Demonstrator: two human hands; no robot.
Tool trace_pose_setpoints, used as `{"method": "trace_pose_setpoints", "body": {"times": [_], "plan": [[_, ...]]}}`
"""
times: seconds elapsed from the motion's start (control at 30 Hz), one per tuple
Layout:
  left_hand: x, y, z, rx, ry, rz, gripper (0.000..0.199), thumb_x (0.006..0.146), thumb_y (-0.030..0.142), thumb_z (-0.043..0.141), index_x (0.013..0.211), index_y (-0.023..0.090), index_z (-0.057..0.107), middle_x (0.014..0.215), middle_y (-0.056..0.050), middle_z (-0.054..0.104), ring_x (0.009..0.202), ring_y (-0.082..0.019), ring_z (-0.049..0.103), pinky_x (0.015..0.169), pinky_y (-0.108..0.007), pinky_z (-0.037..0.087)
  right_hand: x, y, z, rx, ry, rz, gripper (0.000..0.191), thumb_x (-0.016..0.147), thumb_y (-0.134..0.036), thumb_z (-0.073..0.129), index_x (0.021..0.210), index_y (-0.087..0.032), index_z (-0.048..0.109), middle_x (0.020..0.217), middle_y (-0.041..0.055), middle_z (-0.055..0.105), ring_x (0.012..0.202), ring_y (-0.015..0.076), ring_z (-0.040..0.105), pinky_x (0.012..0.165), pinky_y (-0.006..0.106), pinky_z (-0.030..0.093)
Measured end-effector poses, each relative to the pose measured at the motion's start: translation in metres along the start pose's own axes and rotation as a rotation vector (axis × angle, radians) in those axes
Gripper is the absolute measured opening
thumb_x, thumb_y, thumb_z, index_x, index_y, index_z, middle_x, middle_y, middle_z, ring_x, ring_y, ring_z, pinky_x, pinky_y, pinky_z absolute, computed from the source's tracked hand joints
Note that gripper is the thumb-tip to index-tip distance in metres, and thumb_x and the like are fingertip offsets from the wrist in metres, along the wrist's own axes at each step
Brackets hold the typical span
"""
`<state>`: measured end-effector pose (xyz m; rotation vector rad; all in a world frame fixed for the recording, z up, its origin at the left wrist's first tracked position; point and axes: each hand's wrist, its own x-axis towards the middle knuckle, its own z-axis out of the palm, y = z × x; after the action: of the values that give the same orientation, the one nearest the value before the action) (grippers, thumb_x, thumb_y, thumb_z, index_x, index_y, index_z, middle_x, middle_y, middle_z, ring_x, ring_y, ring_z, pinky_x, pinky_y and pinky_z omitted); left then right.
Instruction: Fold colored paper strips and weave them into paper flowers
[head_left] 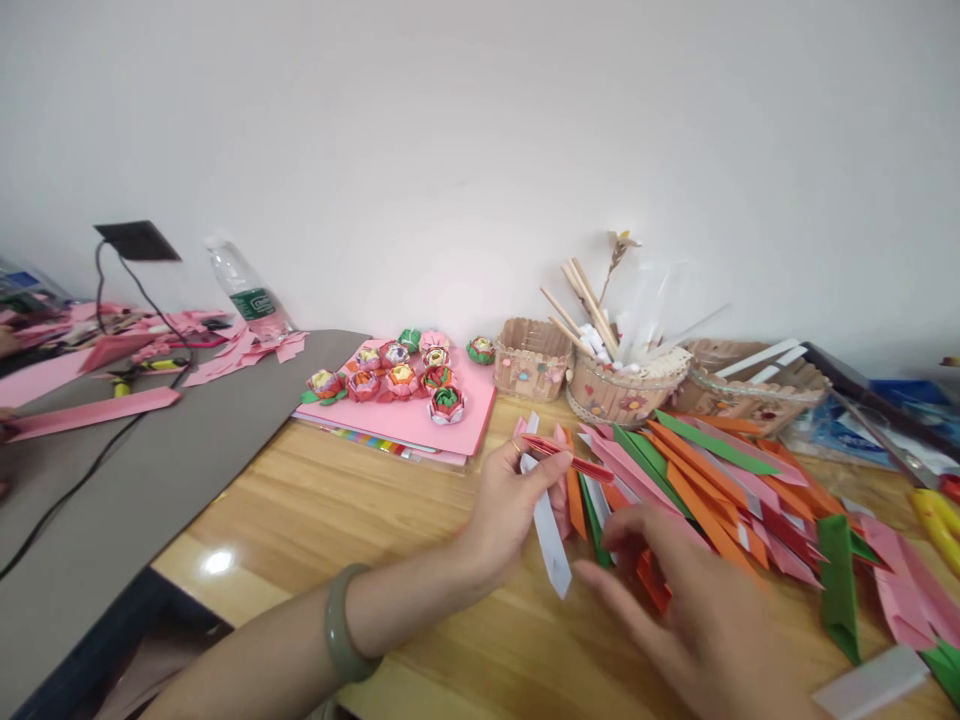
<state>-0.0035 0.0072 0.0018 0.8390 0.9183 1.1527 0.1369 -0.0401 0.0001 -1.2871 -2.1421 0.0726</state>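
Observation:
My left hand [499, 515], with a green bangle [346, 625] on its wrist, pinches a narrow folded red paper strip [592, 465] between thumb and fingers. A white folded paper strip [551, 545] slants down beside the thumb; whether the fingers also grip it I cannot tell. My right hand [686, 600] is slightly blurred, thumb and fingers apart, holding nothing visible. It hovers at the near side of a pile of folded paper strips [709, 480] in orange, pink, green, white and red, and hides part of it.
Folded paper flowers [401, 380] sit on pink paper sheets [469, 400]. Three decorated baskets line the wall, the middle basket [626, 390] holding sticks. Yellow-handled scissors [937, 520] lie far right. Leftward are a plastic bottle [247, 295], a black cable [90, 475] and another person's hand [7, 425] with pink paper.

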Motion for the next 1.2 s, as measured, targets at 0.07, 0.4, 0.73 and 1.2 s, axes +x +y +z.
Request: {"method": "trace_pose_setpoints", "body": {"times": [0.07, 0.4, 0.73, 1.2], "plan": [[-0.003, -0.001, 0.002, 0.054, 0.053, 0.063, 0.023, 0.07, 0.035, 0.064, 0.068, 0.016, 0.052, 0.041, 0.007, 0.046, 0.034, -0.006, 0.042, 0.037, -0.018, 0.034, -0.004, -0.008, 0.005, 0.054, -0.063, -0.024, 0.024, 0.075, -0.039, 0.059, 0.079, -0.022, 0.043, 0.059, -0.0028, 0.058, 0.046, 0.0121, 0.057, 0.04, 0.021, 0.043], [0.002, 0.005, -0.005, -0.118, 0.087, 0.123, 0.02, 0.067, 0.03, 0.068, 0.071, 0.013, 0.058, 0.063, 0.003, 0.057, 0.057, -0.007, 0.051, 0.057, -0.019, 0.043, 0.0, 0.003, 0.007, 0.068, 0.022, -0.031, 0.011, 0.083, -0.019, 0.045, 0.087, -0.023, 0.055, 0.075, 0.0009, 0.066, 0.064, 0.0144, 0.064, 0.056, 0.024, 0.049], [0.004, 0.011, -0.006, -0.057, -0.092, -0.078, 0.029, 0.055, 0.033, 0.075, 0.065, 0.011, 0.061, 0.059, 0.0, 0.058, 0.054, -0.008, 0.052, 0.054, -0.02, 0.042, 0.009, 0.033, -0.017, -0.124, 0.233, -0.195, 0.023, 0.083, -0.018, 0.051, 0.104, -0.023, 0.056, 0.087, 0.0052, 0.069, 0.075, 0.0194, 0.066, 0.067, 0.031, 0.051], [0.0, 0.01, -0.001, -0.065, -0.146, -0.025, 0.025, 0.053, 0.029, 0.077, 0.067, 0.011, 0.065, 0.057, 0.001, 0.06, 0.053, -0.007, 0.051, 0.055, -0.02, 0.043, 0.001, 0.039, -0.013, -0.174, 0.218, -0.301, 0.034, 0.08, -0.01, 0.053, 0.112, -0.022, 0.055, 0.093, 0.0075, 0.064, 0.081, 0.0187, 0.062, 0.068, 0.029, 0.049]]}}
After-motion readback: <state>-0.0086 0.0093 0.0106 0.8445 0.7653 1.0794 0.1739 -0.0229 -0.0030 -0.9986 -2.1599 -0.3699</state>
